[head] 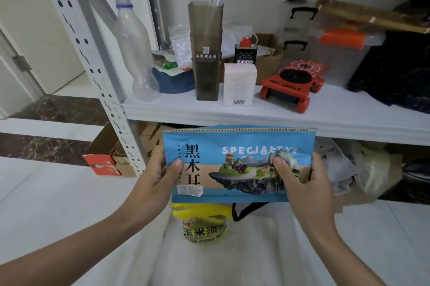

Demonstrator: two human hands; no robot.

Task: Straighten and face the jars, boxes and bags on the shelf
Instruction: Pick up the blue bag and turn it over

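A blue food bag (239,144) printed "SPECIALTY" with a mushroom landscape is held upright in front of the white shelf (267,116), its printed face toward me. My left hand (158,176) grips its left edge, thumb on the front. My right hand (300,178) grips its right side, thumb on the picture. Below it lies a yellow-topped bag (204,227) on white cloth. On the shelf stand an empty clear bottle (135,50), a tall smoky grey container (206,53), a small white box (239,84) and a black Zippo can (245,53).
A red toy car (293,81) sits on the shelf right of the white box. Behind it are clear storage bins (332,53), a cardboard box and plastic bags. The grey shelf upright (93,41) stands left. Cardboard boxes (109,157) sit on the floor beneath.
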